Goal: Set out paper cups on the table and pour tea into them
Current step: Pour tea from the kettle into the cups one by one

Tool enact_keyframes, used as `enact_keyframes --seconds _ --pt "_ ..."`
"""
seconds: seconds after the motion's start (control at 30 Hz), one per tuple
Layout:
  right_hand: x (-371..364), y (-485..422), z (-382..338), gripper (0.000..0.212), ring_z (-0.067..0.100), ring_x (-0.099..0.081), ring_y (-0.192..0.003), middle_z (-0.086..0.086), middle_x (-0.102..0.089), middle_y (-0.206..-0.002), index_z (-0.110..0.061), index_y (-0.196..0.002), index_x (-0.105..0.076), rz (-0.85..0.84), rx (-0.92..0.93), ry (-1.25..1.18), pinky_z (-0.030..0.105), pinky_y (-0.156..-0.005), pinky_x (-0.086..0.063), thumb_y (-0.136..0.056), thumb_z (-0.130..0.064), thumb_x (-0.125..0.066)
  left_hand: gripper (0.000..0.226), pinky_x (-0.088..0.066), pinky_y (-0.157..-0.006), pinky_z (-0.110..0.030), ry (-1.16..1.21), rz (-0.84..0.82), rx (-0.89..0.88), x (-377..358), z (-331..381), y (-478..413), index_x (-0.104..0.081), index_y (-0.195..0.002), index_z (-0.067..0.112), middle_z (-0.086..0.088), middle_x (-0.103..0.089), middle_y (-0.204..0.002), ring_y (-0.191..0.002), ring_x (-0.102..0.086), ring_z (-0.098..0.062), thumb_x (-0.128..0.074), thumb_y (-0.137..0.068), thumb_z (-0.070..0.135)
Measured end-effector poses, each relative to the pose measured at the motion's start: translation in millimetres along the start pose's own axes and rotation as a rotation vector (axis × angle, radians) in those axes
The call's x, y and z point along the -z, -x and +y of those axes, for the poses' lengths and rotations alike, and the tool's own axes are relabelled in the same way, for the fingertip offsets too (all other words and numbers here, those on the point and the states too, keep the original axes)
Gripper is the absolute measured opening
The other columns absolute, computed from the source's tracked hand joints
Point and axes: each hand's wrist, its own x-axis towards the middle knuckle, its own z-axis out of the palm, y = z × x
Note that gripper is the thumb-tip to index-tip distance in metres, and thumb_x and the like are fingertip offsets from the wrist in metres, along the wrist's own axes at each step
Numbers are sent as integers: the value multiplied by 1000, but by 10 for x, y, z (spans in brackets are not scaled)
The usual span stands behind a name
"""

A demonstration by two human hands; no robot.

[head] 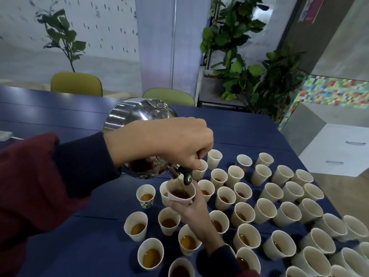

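Observation:
My left hand grips the handle of a shiny steel kettle, tipped so its spout points down into a white paper cup. My right hand holds that cup lifted above the blue table, right under the spout; brown tea fills it. Several paper cups stand on the table: those at the left and middle, such as one, hold tea, while those at the right, such as one, look empty.
Two green chairs stand behind the far table edge. Potted plants and a white drawer cabinet are at the right. A pale object lies at the left table edge.

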Motion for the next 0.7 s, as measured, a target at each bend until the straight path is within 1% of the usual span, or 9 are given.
enact_keyframes --seconds 0.13,0.17,0.23,0.33,0.37,0.43,0.53,0.63,0.7 --pt "38 -62 10 51 11 -66 -107 -6 -70 -112 -24 -120 -61 -36 15 -26 28 -90 -56 -79 -4 -83 13 -48 -76 -33 47 23 46 -78 -117 -22 -69 -84 21 13 -59 -71 -66 -40 4 -66 -86 33" --pt "37 -87 13 51 12 -66 -108 -5 -70 -113 -24 -121 -61 -41 19 -26 29 -91 -55 -79 -4 -83 13 -47 -76 -32 65 32 62 -102 -160 -17 -70 -84 20 13 -61 -74 -65 -41 5 -67 -86 33" --pt "19 -157 42 52 15 -66 -109 -2 -70 -114 -25 -122 -61 -54 20 -21 35 -94 -55 -79 -7 -84 14 -46 -73 -28 119 58 98 -155 -264 11 -71 -84 20 14 -63 -74 -64 -44 5 -69 -84 34" --pt "-54 -289 48 53 14 -67 -110 -3 -71 -115 -27 -123 -60 -61 0 -21 39 -96 -55 -79 -9 -84 14 -40 -63 -15 278 116 194 -272 -502 97 -71 -77 18 13 -65 -69 -66 -54 6 -76 -81 30" --pt "-82 -344 53 54 14 -67 -110 -3 -71 -115 -26 -124 -59 -65 -3 -30 39 -96 -55 -79 -8 -83 14 -39 -61 -13 347 144 241 -320 -603 137 -71 -75 17 12 -66 -68 -65 -56 5 -78 -80 28" --pt "-134 -445 54 56 15 -67 -110 -2 -71 -115 -24 -125 -59 -63 -2 -35 36 -95 -54 -78 -9 -83 15 -38 -60 -14 475 230 339 -425 -796 230 -72 -74 15 10 -68 -67 -61 -57 2 -81 -79 26" --pt "-236 -615 45 55 17 -67 -106 1 -71 -112 -21 -123 -59 -41 -4 -7 36 -91 -56 -74 -16 -84 18 -37 -56 -12 621 373 483 -572 -1050 419 -71 -73 12 9 -65 -61 -53 -53 1 -82 -80 24" --pt "-384 -813 64 50 21 -69 -102 3 -71 -109 -19 -120 -60 -7 -40 -2 35 -85 -58 -77 -18 -85 20 -41 -53 -11 727 496 618 -735 -1319 623 -69 -73 11 4 -67 -57 -51 -57 -3 -80 -83 25" --pt "-508 -971 58 46 18 -69 -100 1 -71 -107 -20 -119 -60 15 -60 14 34 -83 -59 -80 -19 -85 20 -43 -53 -13 767 582 708 -867 -1513 749 -68 -73 11 1 -67 -56 -51 -59 -8 -78 -84 24"
